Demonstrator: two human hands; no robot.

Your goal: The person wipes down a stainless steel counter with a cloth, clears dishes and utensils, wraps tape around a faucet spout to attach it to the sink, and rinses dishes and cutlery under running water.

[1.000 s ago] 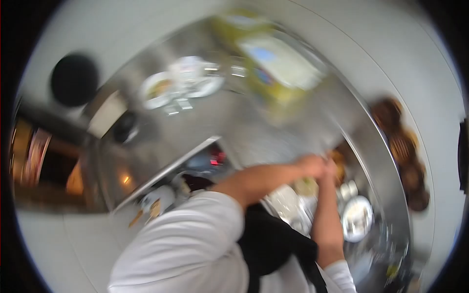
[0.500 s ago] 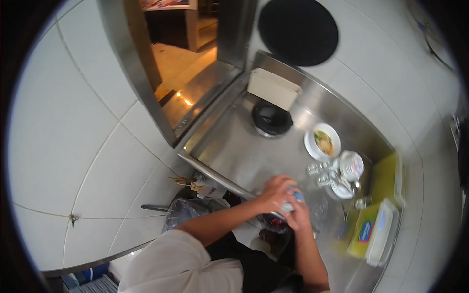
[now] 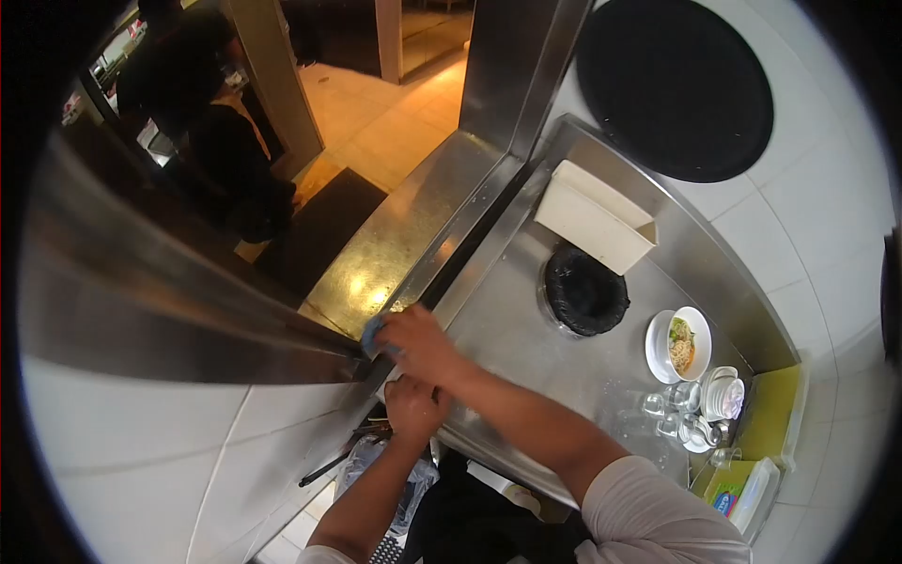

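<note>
My right hand [image 3: 418,346] is closed on a blue cloth [image 3: 373,336], pressed against the metal sill [image 3: 404,244] of the opening, by the corner of its frame. Just below it, my left hand [image 3: 415,409] is curled at the front left edge of the steel counter [image 3: 507,329]; what its fingers grip, if anything, is hidden. My right forearm crosses over the counter's front.
On the counter stand a beige bin [image 3: 597,214], a black-lined round container [image 3: 587,291], a bowl of food [image 3: 684,344], glasses [image 3: 672,404], stacked dishes [image 3: 722,395] and yellow tubs [image 3: 769,411]. A person [image 3: 207,132] in dark clothes is beyond the opening.
My hands were together over the counter around something blue and white. They have moved left and apart, the right to the sill with the cloth. The view has turned towards the opening.
</note>
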